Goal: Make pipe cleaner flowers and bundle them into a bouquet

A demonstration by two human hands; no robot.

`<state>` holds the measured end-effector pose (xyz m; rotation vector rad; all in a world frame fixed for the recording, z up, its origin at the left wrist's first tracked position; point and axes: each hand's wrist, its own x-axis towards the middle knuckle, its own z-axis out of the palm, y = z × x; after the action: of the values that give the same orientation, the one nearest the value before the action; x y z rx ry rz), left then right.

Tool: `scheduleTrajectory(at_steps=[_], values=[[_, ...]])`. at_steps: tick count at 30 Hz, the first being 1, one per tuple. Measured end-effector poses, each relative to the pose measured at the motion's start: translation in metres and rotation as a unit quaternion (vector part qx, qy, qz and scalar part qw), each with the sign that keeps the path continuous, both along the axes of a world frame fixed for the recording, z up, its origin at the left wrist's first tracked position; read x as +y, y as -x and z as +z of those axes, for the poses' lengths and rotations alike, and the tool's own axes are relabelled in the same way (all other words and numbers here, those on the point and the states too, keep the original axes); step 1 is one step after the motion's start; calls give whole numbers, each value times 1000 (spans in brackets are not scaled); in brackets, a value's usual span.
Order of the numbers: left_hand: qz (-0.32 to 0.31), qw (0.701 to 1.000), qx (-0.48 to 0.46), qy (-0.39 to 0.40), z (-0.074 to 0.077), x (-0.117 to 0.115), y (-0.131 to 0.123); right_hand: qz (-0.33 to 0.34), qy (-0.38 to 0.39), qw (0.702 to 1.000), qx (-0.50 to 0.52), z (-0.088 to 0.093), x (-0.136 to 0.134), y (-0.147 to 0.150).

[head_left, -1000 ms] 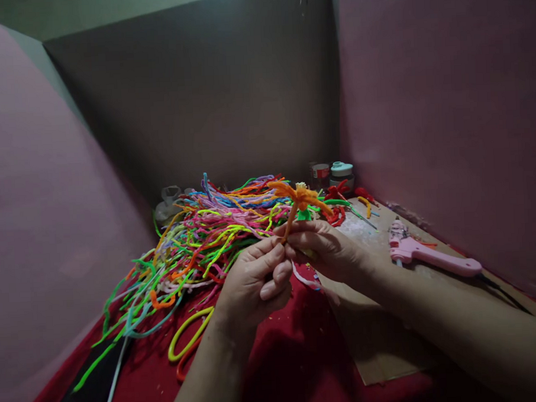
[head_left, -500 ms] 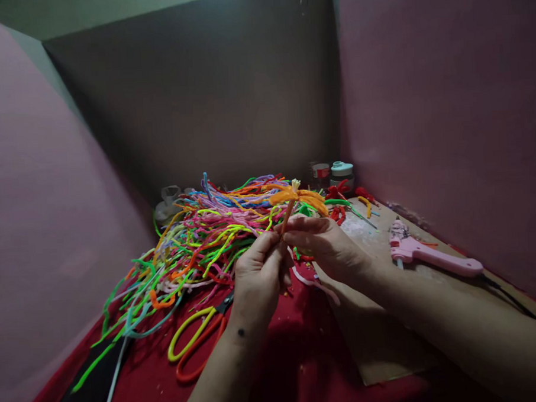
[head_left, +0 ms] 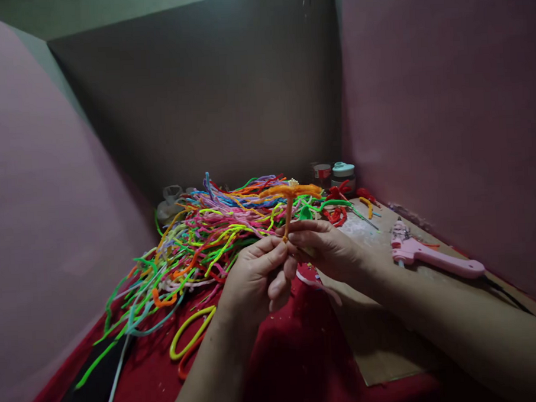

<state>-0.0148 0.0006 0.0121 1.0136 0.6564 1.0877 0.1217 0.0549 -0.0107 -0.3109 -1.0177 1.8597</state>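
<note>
An orange pipe-cleaner flower (head_left: pixel 289 191) stands upright between my hands, with spread orange petals and a pale tuft on top. Its brownish-orange stem runs down into my fingers. My left hand (head_left: pixel 257 272) pinches the stem's lower end between thumb and forefinger. From the other side, my right hand (head_left: pixel 323 246) has its fingertips closed on the stem just above. Behind the flower lies a large heap of coloured pipe cleaners (head_left: pixel 225 226). Scissors with a yellow and an orange handle loop (head_left: pixel 191 334) rest beside my left forearm, which partly hides them.
A pink glue gun (head_left: pixel 439 258) lies on a brown board (head_left: pixel 385 350) at the right. Jars, one with a light-blue lid (head_left: pixel 343 169), stand at the back. Red pipe-cleaner pieces (head_left: pixel 337 216) lie near them. Red cloth (head_left: pixel 293 366) covers the table.
The flower has turned from a slight tilt to nearly upright. My left hand has shifted a little left and its lower fingers have opened outward, covering more of the scissors.
</note>
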Motion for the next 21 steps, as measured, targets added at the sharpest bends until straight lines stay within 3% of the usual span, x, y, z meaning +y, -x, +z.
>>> scheduleTrajectory(at_steps=[4, 8, 11, 15, 18, 21], values=[[-40, 999, -28, 15, -2, 1, 4, 24, -34, 999, -4, 2, -2, -2], [-30, 998, 46, -26, -1, 1, 1, 27, -46, 999, -5, 2, -3, -1], [87, 978, 158, -101, -2, 0, -7, -7, -47, 999, -10, 1, -4, 1], [288, 884, 280, -237, -8, -2, -14, -85, -30, 996, 0, -3, -3, 3], [336, 825, 329, -313, -12, -3, -13, -104, -37, 994, -19, -5, -2, 4], [327, 844, 309, -292, -12, -4, -13, -117, -59, 991, -31, -6, -2, 5]])
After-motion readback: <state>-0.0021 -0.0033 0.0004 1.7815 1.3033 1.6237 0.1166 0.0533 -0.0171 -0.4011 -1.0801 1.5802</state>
